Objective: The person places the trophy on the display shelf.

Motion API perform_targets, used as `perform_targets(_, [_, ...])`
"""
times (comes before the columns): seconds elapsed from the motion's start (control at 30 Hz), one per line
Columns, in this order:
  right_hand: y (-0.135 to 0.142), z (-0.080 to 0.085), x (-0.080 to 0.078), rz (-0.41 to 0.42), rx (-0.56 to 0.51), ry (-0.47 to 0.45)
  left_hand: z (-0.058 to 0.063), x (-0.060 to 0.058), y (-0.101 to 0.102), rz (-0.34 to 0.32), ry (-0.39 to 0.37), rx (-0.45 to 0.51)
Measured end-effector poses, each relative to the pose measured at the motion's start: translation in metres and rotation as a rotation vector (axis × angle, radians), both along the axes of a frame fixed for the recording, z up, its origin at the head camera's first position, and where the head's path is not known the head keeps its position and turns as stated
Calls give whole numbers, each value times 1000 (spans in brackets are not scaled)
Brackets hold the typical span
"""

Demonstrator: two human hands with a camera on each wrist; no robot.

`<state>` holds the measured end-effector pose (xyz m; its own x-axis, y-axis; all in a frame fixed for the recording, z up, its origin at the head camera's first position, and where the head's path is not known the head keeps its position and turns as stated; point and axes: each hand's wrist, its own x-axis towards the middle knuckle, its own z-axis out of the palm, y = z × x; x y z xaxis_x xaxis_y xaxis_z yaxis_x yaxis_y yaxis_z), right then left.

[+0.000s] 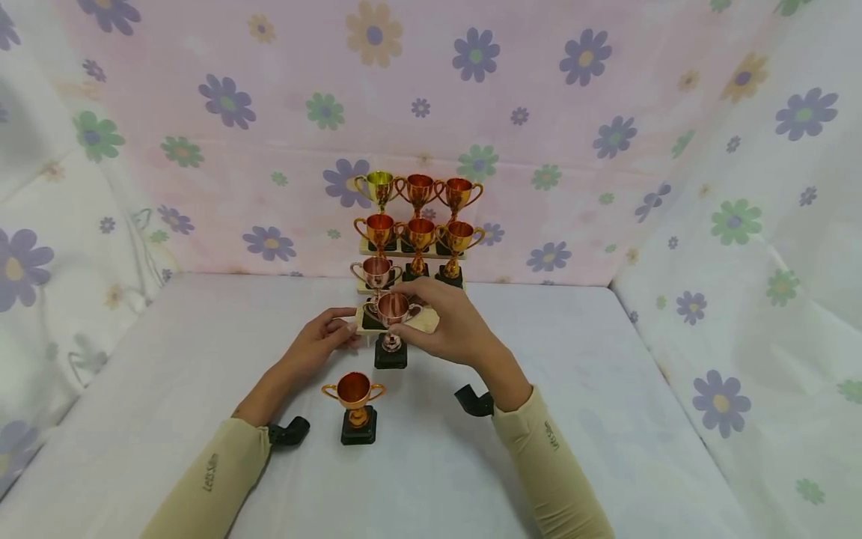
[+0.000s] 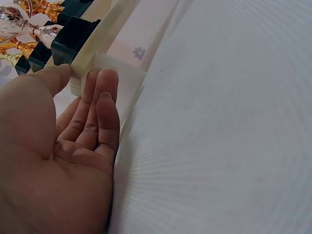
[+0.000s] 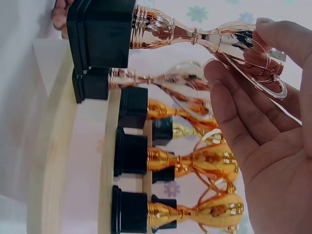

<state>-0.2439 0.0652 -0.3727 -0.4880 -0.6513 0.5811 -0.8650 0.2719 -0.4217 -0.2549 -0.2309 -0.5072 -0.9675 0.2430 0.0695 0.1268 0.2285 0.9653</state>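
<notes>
My right hand (image 1: 453, 323) pinches the cup of a rose-gold trophy (image 1: 391, 344). In the right wrist view this trophy (image 3: 168, 30) stands out in front of the lowest tier, its black base clear of the wood. A stepped wooden rack (image 1: 426, 322) stands behind it. At the rack's left end my left hand (image 1: 322, 340) grips the lowest tier, thumb on top and fingertips against the side piece in the left wrist view. Another rose-gold trophy (image 2: 46, 31) sits on that tier by the thumb. Nearer me, an orange-gold trophy (image 1: 354, 391) stands upright on the table.
Several gold and orange trophies (image 1: 419, 233) fill the upper tiers, with a rose-gold one (image 1: 377, 271) at the left. The white-covered table (image 1: 592, 419) spreads around the rack. A flowered cloth (image 1: 512, 150) hangs behind. Black camera mounts (image 1: 291, 432) stick out from both wrists.
</notes>
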Motion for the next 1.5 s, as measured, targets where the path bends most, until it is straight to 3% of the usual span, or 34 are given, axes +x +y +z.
perform_targets(0.33, [15,4,-5,-50,0,2,1,-3,2,0,-1,-6])
perform_targets(0.83, [20,-5,-16,-147,-68,3,-2,-3,1,-3,-3,-11])
perform_targets(1.5, [14,-23,-31,-231,-103,-93,1,-2,0,-1,-33,-23])
